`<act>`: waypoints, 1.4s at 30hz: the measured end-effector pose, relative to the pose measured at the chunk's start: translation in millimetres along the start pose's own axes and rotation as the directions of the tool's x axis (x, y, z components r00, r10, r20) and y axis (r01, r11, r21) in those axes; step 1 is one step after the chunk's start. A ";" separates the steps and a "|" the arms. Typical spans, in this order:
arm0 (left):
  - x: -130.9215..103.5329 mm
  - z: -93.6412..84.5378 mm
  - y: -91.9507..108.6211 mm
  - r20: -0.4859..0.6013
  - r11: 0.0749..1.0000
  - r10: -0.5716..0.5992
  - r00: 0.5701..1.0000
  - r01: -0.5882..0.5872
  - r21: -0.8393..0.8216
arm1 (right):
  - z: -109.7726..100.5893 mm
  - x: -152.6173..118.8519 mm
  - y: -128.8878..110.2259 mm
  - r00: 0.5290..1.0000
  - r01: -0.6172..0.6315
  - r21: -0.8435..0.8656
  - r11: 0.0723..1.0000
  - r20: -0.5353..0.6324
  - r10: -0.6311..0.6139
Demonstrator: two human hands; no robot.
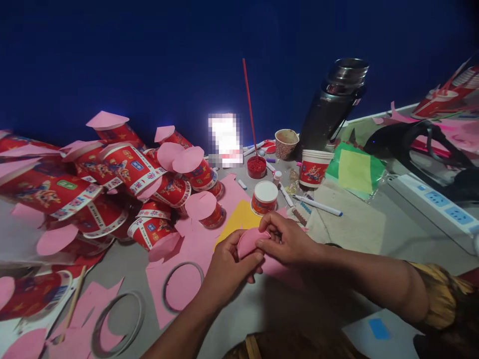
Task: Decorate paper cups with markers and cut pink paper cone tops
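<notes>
Between my two hands is a folded pink paper circle [248, 241], held just above the table. My left hand [232, 259] grips its lower left side, thumb pressed along the near edge. The fingertips of my right hand [281, 237] pinch its right side. Right behind my hands stands a small red paper cup [264, 198] with a white top. Yellow paper [235, 219] lies partly behind my left hand. Pink sheets [164, 294] are spread on the left, where a grey ring [166, 284] rests around a pink circle.
Red paper cups [127, 167] with pink paper discs are heaped at the left. A second grey ring [139, 319] lies near the front. Behind are a red pot [256, 167] with an upright stick, a dark thermos [325, 109] and stacked cups [313, 167]. A power strip [434, 209] is at right.
</notes>
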State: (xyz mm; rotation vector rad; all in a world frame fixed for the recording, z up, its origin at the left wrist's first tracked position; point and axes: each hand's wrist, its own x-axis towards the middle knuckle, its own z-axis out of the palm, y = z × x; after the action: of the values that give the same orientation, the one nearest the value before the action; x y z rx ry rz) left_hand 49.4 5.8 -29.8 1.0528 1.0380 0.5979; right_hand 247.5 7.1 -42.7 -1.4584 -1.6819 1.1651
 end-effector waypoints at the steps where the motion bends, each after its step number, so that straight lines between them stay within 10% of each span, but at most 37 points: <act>1: -0.1 1.3 0.9 -0.019 1.000 -0.014 1.000 0.014 0.026 | 0.2 0.3 -1.1 1.000 -0.020 0.019 1.000 0.009 0.020; 42: 2.6 3.5 5.5 -0.042 0.998 -0.056 0.998 0.054 -0.034 | -0.3 2.4 -4.4 0.997 -0.042 0.027 0.999 0.070 0.040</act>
State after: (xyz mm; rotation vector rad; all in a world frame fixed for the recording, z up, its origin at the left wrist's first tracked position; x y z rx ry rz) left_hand 54.1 8.8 -25.4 0.9835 1.0875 0.5932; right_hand 245.4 9.5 -38.8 -1.4568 -1.6810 1.2703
